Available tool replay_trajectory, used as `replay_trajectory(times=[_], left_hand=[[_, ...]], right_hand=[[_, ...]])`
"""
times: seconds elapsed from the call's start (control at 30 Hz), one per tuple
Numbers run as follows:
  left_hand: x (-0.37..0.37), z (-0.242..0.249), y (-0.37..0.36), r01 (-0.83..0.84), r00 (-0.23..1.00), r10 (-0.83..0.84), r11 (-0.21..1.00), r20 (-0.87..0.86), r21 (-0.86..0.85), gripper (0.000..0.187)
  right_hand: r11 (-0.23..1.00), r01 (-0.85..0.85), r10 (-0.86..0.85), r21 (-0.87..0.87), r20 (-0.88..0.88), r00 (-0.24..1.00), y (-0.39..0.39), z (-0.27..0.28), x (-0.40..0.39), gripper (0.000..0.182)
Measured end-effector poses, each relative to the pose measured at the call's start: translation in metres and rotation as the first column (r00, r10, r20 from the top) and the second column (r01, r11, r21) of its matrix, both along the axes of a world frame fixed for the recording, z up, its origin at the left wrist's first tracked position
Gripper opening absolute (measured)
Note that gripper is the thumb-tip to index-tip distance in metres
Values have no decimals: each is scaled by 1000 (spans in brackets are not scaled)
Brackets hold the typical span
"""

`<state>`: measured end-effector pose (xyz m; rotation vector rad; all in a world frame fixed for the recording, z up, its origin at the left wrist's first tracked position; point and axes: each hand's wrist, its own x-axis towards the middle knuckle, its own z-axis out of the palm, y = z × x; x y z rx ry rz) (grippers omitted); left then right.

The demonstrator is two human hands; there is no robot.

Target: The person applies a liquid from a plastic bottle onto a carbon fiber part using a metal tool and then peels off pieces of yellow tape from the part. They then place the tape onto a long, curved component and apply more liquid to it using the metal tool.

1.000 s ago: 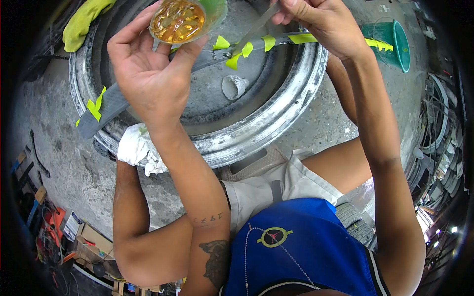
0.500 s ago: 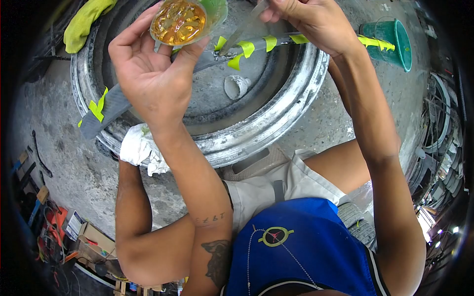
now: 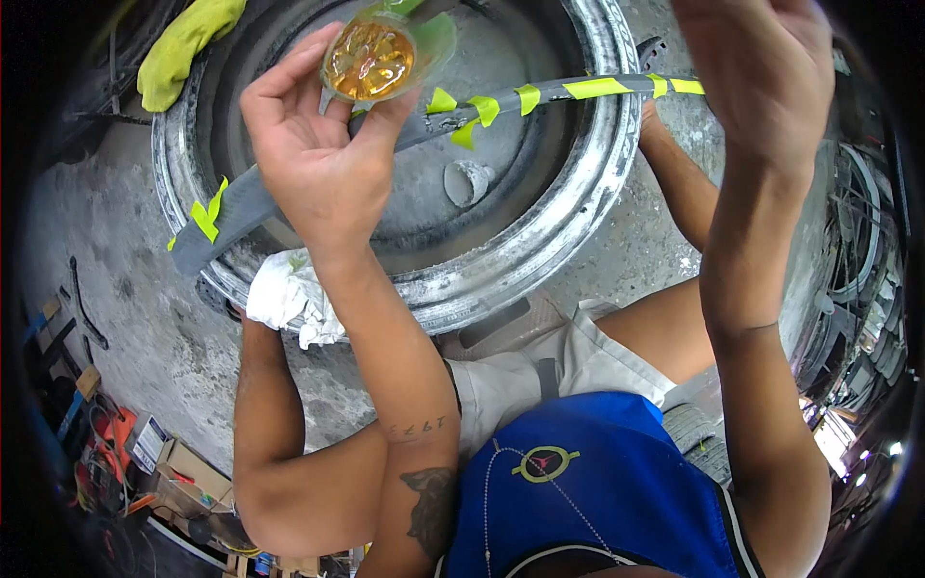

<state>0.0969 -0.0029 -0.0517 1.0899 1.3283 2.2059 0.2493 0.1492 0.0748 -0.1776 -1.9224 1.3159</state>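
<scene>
My left hand (image 3: 328,144) holds a small clear cup (image 3: 369,60) with amber liquid, its fingers round the base. Behind the cup is something green and translucent. My right hand (image 3: 761,82) is raised at the upper right, blurred, its fingers cut off by the top edge; what it holds, if anything, is hidden. Below the hands a long grey strip (image 3: 260,207) with yellow-green tape pieces (image 3: 528,98) lies across a large round metal rim (image 3: 501,279). A small whitish cup (image 3: 466,183) lies on its side inside the rim.
A white cloth (image 3: 289,294) rests at the rim's near left edge. Above left is a yellow-green glove or cloth (image 3: 188,53). Boxes (image 3: 188,472) and tools stand at the lower left. Coiled hoses or wheel parts (image 3: 853,231) lie along the right side.
My right hand has moved right, away from the taped strip, and the thin tool it held is out of sight. The view has shifted slightly; the green bucket is hidden.
</scene>
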Motion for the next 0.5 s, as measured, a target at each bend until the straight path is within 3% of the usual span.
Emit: replay_trajectory(times=[0.03,0.07,0.1,0.13,0.17,0.3,0.4,0.47,0.5], left_hand=[[0,0,-1,8,1000,-8,1000,10,-22,65],[0,0,-2,15,1000,-15,999,21,-42,66],[1,1,-2,22,1000,-21,999,15,-33,66],[1,1,-4,18,998,-15,999,58,-39,66],[1,1,-5,11,995,-6,999,102,-48,65],[0,-1,-9,30,989,-25,999,146,-28,64],[1,2,-9,43,984,-37,999,176,-31,64],[1,2,-10,55,976,-55,998,209,7,64],[1,1,-11,48,976,-48,999,211,6,64]], right_hand=[[995,51,-61,89,109,992,-12,10,-13,32],[994,-48,46,97,28,999,-3,-8,-28,30],[997,-74,74,-6,242,968,-19,13,-30,31],[876,-138,-85,462,431,898,-26,28,-29,38],[860,33,-213,509,301,930,-36,14,-38,42],[867,60,-210,495,254,944,-39,15,-46,43],[913,-14,-103,407,265,959,-24,7,-49,48],[981,-51,-19,190,348,937,-30,25,-34,43],[980,-58,-12,189,350,937,-25,19,-26,43]])
